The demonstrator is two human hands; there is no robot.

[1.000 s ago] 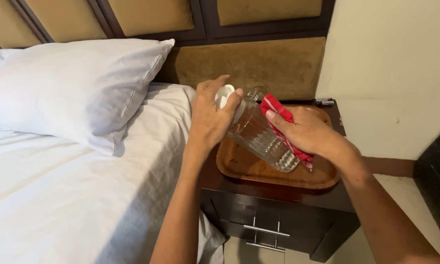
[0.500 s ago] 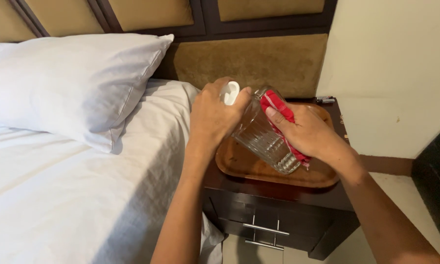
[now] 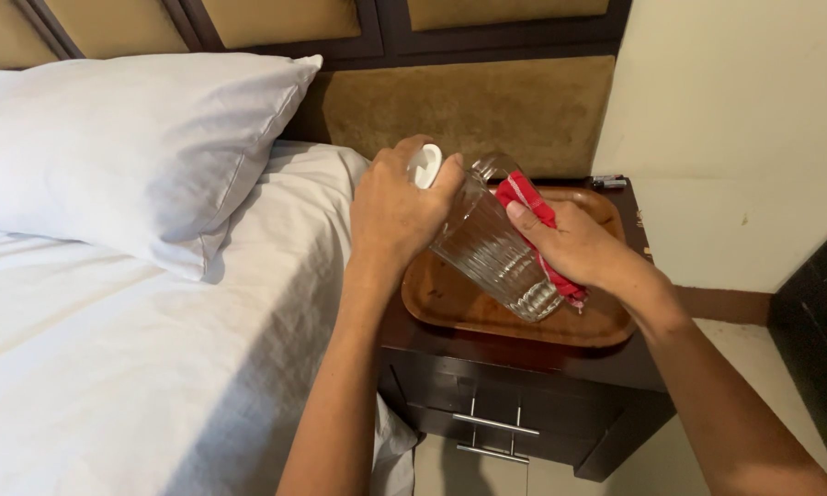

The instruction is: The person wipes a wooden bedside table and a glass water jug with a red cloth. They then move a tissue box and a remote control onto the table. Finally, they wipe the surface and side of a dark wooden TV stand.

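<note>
A clear ribbed glass jug with a white lid is tilted above a wooden tray. My left hand grips the jug near its top, by the lid. My right hand presses a red cloth against the jug's side, fingers wrapped over the cloth. The jug's base rests on or just above the tray; I cannot tell which.
The tray sits on a dark nightstand with metal drawer handles. A bed with white sheets and a white pillow lies to the left. A padded headboard and a pale wall stand behind.
Both hands and the jug have stayed over the tray; the jug's top has shifted slightly and the red cloth has slid a little along its side.
</note>
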